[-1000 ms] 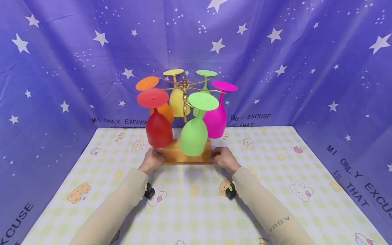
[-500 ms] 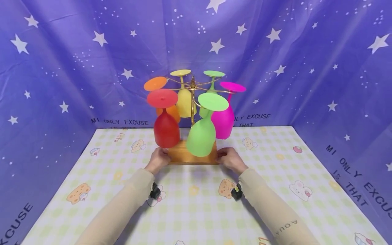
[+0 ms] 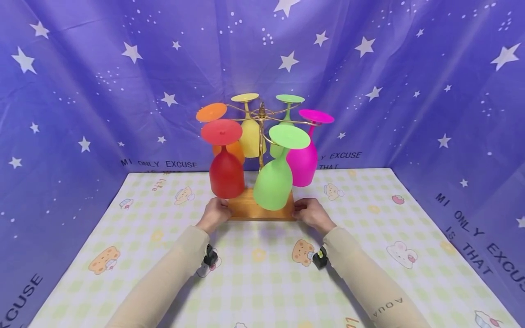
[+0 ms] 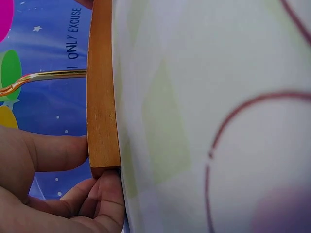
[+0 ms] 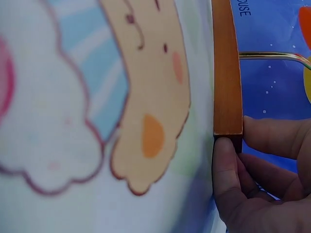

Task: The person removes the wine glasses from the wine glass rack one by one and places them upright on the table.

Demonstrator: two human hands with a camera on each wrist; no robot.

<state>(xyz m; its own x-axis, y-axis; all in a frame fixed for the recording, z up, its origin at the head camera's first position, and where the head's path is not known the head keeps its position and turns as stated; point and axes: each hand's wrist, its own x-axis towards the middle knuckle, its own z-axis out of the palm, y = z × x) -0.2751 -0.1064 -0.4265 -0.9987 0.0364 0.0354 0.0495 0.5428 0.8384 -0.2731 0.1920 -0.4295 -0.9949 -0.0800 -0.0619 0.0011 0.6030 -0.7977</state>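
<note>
A rack with a wooden base [image 3: 258, 210] and a brass stem [image 3: 261, 146] carries upside-down goblets: red [image 3: 226, 175], orange [image 3: 211, 112], yellow [image 3: 251, 134], magenta [image 3: 304, 159] and two green, the nearer one [image 3: 274, 182] at the front. My left hand [image 3: 214, 215] grips the base's left end; in the left wrist view its thumb lies on top of the wood [image 4: 103, 97] and its fingers curl at the end. At the right end, my right hand [image 3: 313, 214] pinches the base [image 5: 227, 73], thumb on top and fingers against the end face.
A checked cloth [image 3: 254, 291] with cartoon prints covers the table. Blue curtains [image 3: 164, 68] with white stars and lettering stand behind the table and on both sides.
The rack with its goblets has shifted to the right across the table, both hands moving along with it and keeping their hold on the base ends.
</note>
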